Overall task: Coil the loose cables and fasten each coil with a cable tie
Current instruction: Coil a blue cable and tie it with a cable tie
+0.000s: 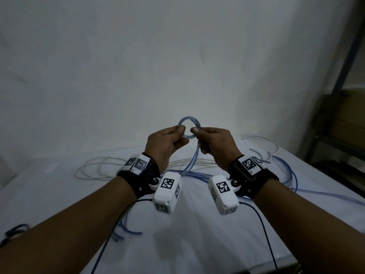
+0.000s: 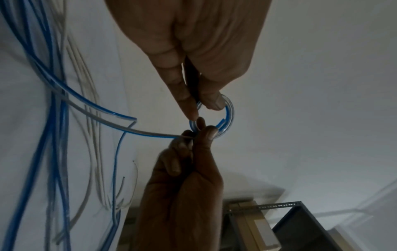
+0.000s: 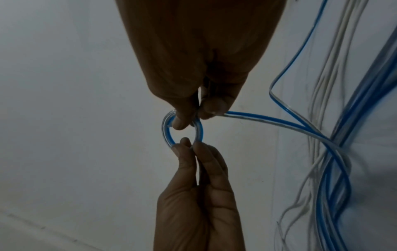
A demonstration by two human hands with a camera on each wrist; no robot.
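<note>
1. Nearest, both forearms reach out over the white table, and loose lengths of blue cable and white cable lie spread across it, well apart from any tie; I cannot see a cable tie in any view.
2. Above the table, the left hand pinches the left side of a small ring made from the blue cable, thumb and fingertips closed on it.
3. The right hand pinches the right side of the same ring where the turns cross, and the free length drops from there to the table.
4. The ring looks only one or two turns deep, so coiling of this cable has probably just begun.
5. To do it well, I would keep one hand fixed on the crossing and let the other feed the slack round, laying each turn beside the last.
6. The ring is tight; slightly wider turns would likely stress the cable less and spring open less.
7. Beyond the table stands a plain white wall, with a metal shelf at far right.
</note>
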